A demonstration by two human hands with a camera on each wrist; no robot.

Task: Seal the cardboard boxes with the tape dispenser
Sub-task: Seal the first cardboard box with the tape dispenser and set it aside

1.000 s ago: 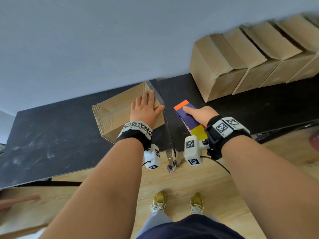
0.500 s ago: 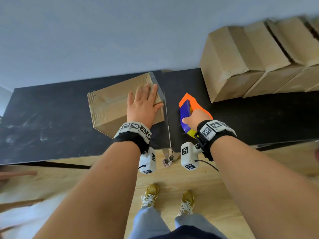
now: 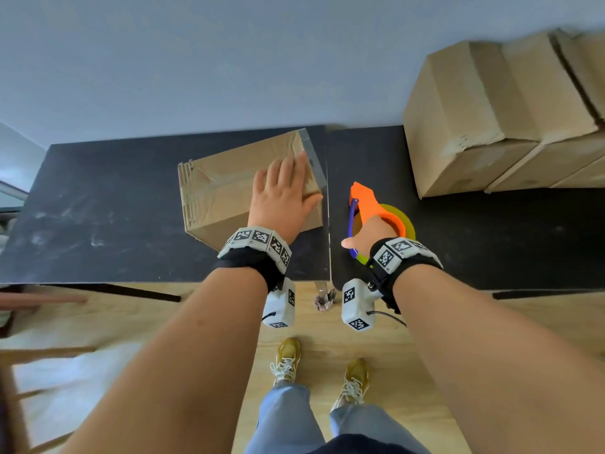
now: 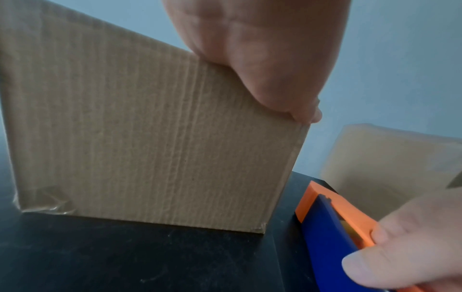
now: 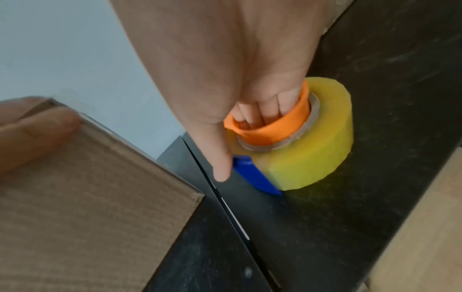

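Note:
A taped cardboard box [image 3: 222,188] stands on the left black table [image 3: 98,208]. My left hand [image 3: 281,194] lies flat on its top near the right edge, fingers straight; the left wrist view shows the palm [image 4: 262,49] pressing the box's [image 4: 150,138] top edge. The orange and blue tape dispenser [image 3: 370,204] with its yellow roll [image 5: 312,148] lies on its side on the right table, just right of the box. My right hand [image 3: 370,234] grips it, fingers curled inside the orange core [image 5: 270,126], thumb pointing out.
Several cardboard boxes [image 3: 491,109] are lined up at the back right of the right table [image 3: 491,240]. A narrow seam [image 3: 328,224] separates the two tables. A grey wall runs behind them. A wooden chair [image 3: 19,322] stands at the left on the wood floor.
My right hand turned the dispenser over and lowered it, so the roll now lies on the table. My left hand stays flat on the box.

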